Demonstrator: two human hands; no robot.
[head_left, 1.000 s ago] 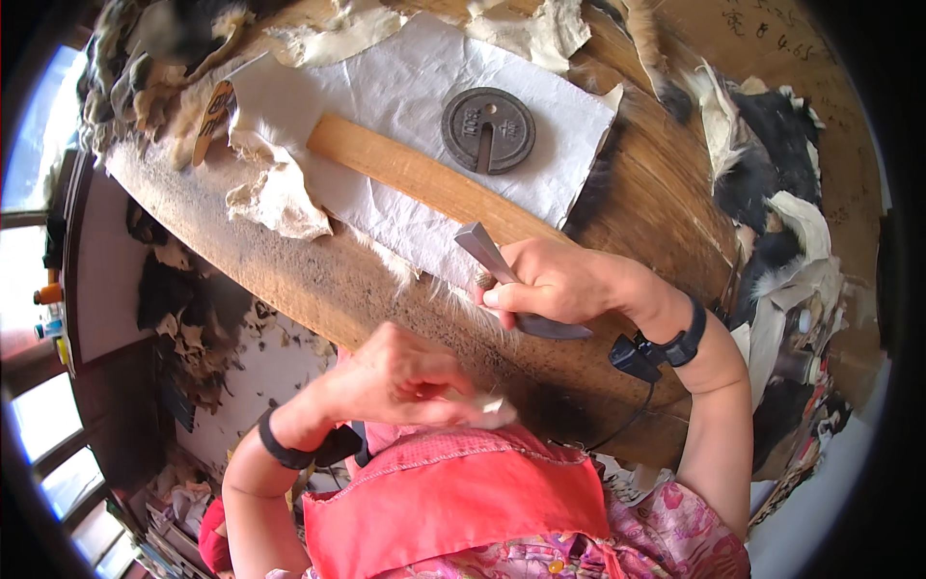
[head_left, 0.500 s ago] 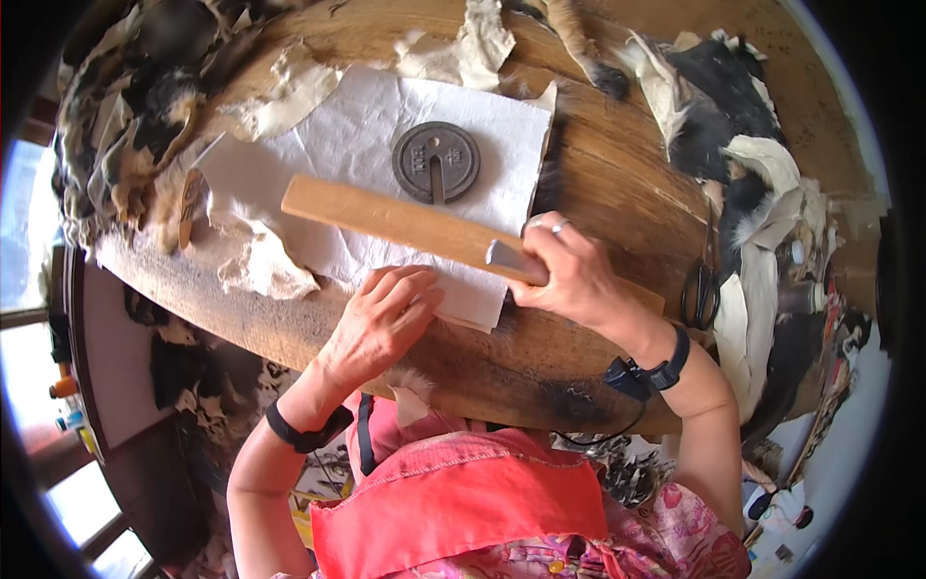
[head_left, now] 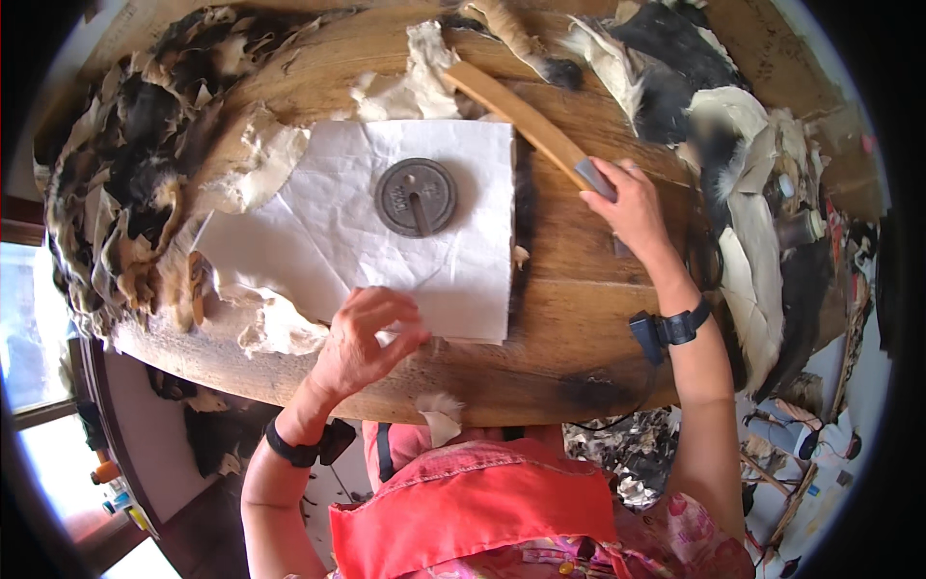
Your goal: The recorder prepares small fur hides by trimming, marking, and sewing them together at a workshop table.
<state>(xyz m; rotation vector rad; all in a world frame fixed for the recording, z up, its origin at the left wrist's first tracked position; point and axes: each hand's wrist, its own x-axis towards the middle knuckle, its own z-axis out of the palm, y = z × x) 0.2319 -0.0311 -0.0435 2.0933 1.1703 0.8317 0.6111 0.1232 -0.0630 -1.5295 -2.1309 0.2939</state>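
One wooden table (head_left: 579,318) reaches beneath the left hand (head_left: 371,338) and right hand (head_left: 627,212), these two well apart; one white paper sheet (head_left: 473,270) lies beyond the left hand, which is loosely curled, on what I cannot tell; one wooden strip (head_left: 521,118) slants away from the right hand; one slotted disc weight (head_left: 399,198) rests on the sheet beyond the left hand; one grey metal tool (head_left: 595,180) is clamped in the right hand.

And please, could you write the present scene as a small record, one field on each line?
Left hand: at the lower edge of the white sheet, grip unclear
Right hand: gripping one end of the wooden strip, with a grey metal tool
On sheet: dark slotted disc, lying flat
Surface: wooden worktop
Around: furry hide scraps, left and right
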